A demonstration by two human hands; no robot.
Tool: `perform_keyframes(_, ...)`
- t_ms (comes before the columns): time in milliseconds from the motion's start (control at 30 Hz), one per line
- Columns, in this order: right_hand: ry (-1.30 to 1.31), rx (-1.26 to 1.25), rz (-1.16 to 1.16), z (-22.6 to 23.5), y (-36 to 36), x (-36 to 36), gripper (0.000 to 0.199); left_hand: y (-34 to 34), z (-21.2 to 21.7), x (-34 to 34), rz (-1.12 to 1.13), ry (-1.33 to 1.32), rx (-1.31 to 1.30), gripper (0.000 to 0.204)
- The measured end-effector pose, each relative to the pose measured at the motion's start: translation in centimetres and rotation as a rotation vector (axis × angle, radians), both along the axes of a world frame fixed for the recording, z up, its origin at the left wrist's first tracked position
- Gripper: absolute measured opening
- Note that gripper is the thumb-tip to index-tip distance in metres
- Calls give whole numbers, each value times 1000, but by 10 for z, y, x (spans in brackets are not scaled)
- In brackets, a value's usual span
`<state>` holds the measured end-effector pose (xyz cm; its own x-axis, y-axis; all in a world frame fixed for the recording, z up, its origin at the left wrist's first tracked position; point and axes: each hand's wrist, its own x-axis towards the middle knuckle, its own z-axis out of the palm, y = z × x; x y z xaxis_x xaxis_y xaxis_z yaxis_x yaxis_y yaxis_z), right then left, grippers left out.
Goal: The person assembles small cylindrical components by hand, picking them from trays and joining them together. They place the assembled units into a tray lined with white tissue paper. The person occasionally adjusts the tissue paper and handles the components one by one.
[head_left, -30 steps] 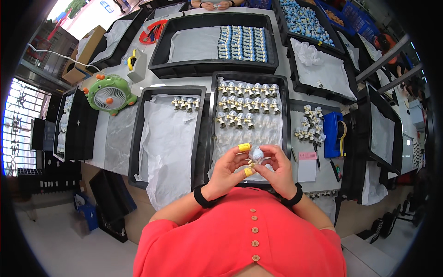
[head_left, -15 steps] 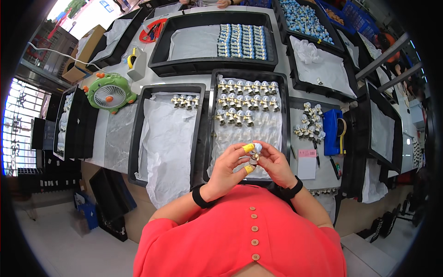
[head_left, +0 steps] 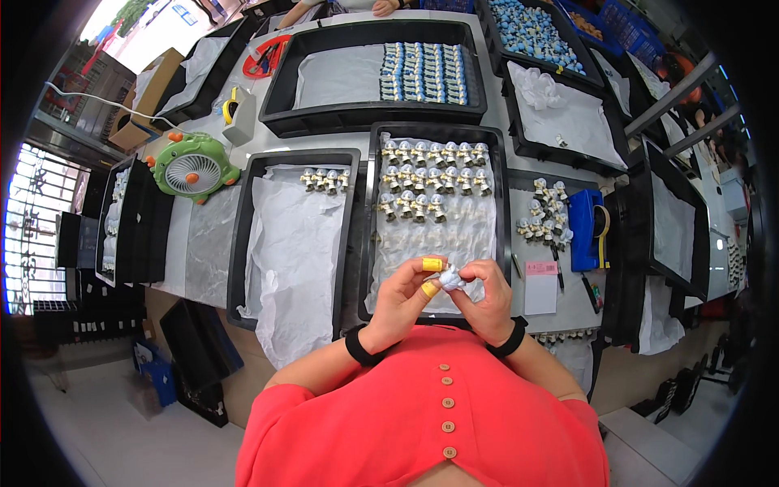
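Between both hands, low over the near end of the middle tray, is a small figurine (head_left: 450, 279) with a pale blue-white top. My left hand (head_left: 393, 307), yellow tape on its thumb and one finger, pinches it from the left. The thumb and fingers of my right hand (head_left: 488, 307) close on its right side; its lower part is hidden. Beyond them, the black middle tray (head_left: 505, 174) holds rows of similar white and gold figurines (head_left: 435, 178) on a white moulded liner. A loose cluster of such figurines (head_left: 544, 215) lies to the right.
Left stands a paper-lined black tray (head_left: 237, 268) with several figurines at its far end. A green fan (head_left: 195, 168) is beyond it. Right are a notepad (head_left: 540, 294), pens and a blue tape dispenser (head_left: 583, 231). Across the table, another person's hand (head_left: 385, 7) rests near a large tray (head_left: 280, 122).
The figurine has been tipped from upright, its pale top now facing me. My left thumb has moved up toward the fingers, and the right fingers have shifted their grip. The other person's arm moved.
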<state>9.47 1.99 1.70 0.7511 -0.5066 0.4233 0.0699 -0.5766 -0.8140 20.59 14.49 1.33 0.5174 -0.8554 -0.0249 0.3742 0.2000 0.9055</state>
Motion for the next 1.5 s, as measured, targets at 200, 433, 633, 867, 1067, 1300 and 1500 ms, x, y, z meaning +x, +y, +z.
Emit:
perform_keyframes(200,-2,-104,75,9,0,3,39,-1,-3,11,-4,206,89,29)
perform_keyframes(433,49,115,125,6,13,2,34,-3,-14,22,-107,318,32,35)
perform_keyframes(633,13,53,103,3,12,5,32,-5,-5,22,-135,349,-62,39)
perform_keyframes(867,-56,-34,98,7,10,9,35,-3,3,21,-233,156,-50,50)
perform_keyframes(1067,-70,-111,81,6,6,1,46,-2,0,23,-275,476,-108,55)
perform_keyframes(1300,42,-26,79,14,4,4,55,-2,0,27,-314,682,-117,53)
perform_keyframes(1500,73,-17,61,6,2,1,52,-3,3,24,-230,586,-94,49)
